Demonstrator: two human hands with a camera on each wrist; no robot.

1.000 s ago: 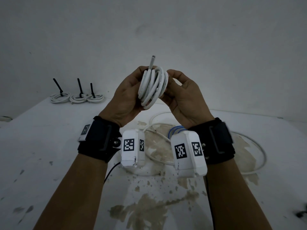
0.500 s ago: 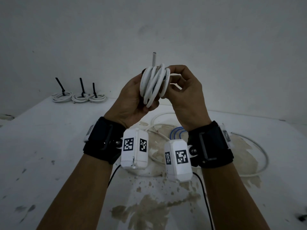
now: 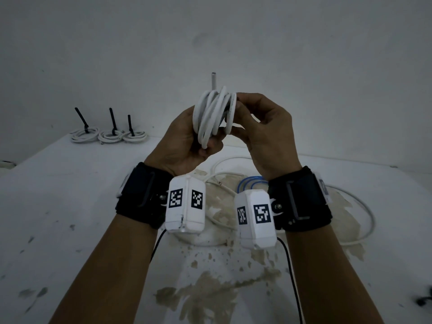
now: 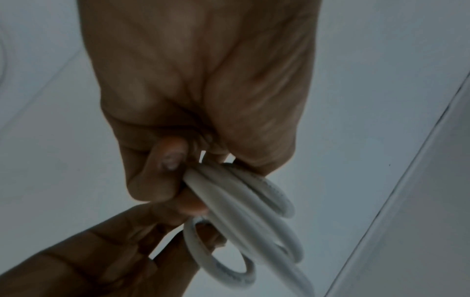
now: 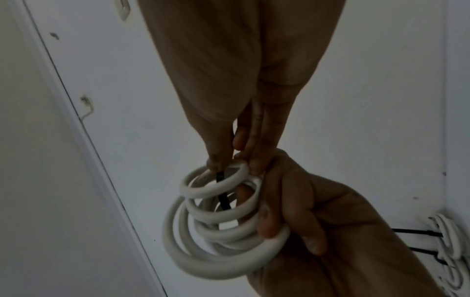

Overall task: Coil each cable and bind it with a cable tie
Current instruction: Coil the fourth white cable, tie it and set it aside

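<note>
I hold a coil of white cable (image 3: 214, 118) upright at chest height, one cut end (image 3: 214, 80) sticking up. My left hand (image 3: 187, 139) grips the coil's lower left side, its fingers curled round the loops (image 4: 241, 201). My right hand (image 3: 243, 118) is against the coil's right side. In the right wrist view its thumb and fingers pinch a black cable tie (image 5: 221, 193) that passes through the coil's (image 5: 216, 221) centre. The left hand's fingers (image 5: 292, 217) clamp the loops from the side. The tie is hidden in the head view.
Three bound white coils (image 3: 109, 136) with black tie tails upright lie at the table's back left, also seen in the right wrist view (image 5: 447, 241). Loose white cable (image 3: 367, 216) and a blue cable (image 3: 251, 184) lie on the stained white table (image 3: 58, 206) under my wrists.
My right hand has turned from cupping the coil's side to curling its fingers over into the coil. Both hands and the coil have shifted slightly; the left grip is unchanged.
</note>
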